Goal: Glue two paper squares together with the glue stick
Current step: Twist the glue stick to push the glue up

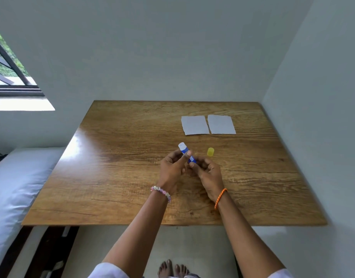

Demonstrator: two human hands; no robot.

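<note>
I hold a blue glue stick [185, 151] above the middle of the wooden table [120, 157], its white open tip pointing up and away. My left hand [172, 167] grips the upper part of the tube. My right hand [207, 173] pinches its lower end. The yellow cap [210, 152] stands on the table just right of my hands. Two white paper squares lie side by side at the far right, the left square [195, 125] and the right square [221, 124], apart from my hands.
The table stands in a corner, with white walls at its far edge and right side [313, 117]. A bed with a white sheet [18, 187] lies along the left. A window [10, 67] is at upper left.
</note>
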